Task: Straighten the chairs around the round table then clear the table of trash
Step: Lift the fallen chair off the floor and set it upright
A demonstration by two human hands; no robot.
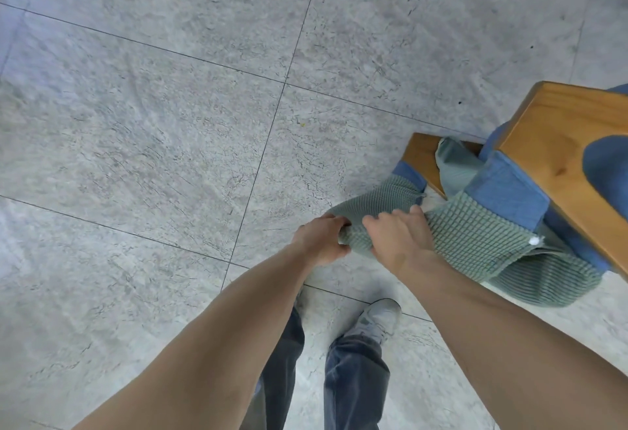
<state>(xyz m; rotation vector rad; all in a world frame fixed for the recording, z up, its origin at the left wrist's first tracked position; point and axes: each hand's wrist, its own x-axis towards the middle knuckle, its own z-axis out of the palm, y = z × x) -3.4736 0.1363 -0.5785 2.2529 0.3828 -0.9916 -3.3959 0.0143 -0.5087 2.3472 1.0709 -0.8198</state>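
Observation:
A wooden chair point(564, 144) with blue cushions point(509, 191) stands at the right edge, seen from above. A green waffle-knit cover point(482, 242) hangs over part of it. My left hand point(323, 241) and my right hand point(397, 236) both grip a bunched corner of this green cover, side by side, just left of the chair. The round table and any trash are out of view.
Grey stone floor tiles point(170, 123) fill the left and top of the view. My legs in blue jeans and a grey shoe point(377, 319) stand right below my hands, close to the chair.

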